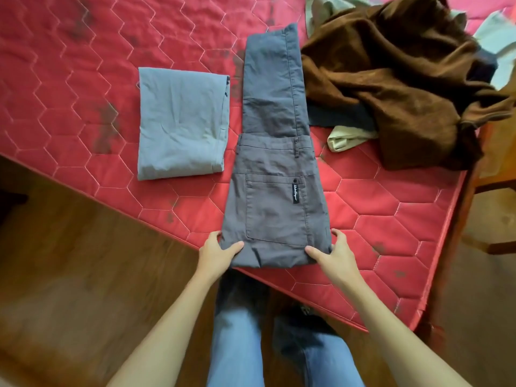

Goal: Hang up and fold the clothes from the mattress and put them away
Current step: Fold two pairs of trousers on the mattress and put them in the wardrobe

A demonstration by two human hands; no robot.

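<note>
A pair of grey trousers [275,174] lies folded lengthwise on a red quilted mattress [83,65], its waist half doubled back over the legs, which run away toward 12 o'clock. The back pocket faces up and carries a small black label [295,194]. At the trousers' 6 o'clock end, beside the mattress edge, the left hand [220,251] and the right hand [333,254] hold the two corners of the near fold. Each grip pinches the cloth, thumb on top and fingers curled at the side. A folded blue garment [181,121] lies just beside the trousers at 9 o'clock. A crumpled brown garment [391,79] is heaped at 2 o'clock, with a cream cloth [346,138] at its near edge. Below are a wooden floor [69,261] and the person's jeans [237,344].
</note>
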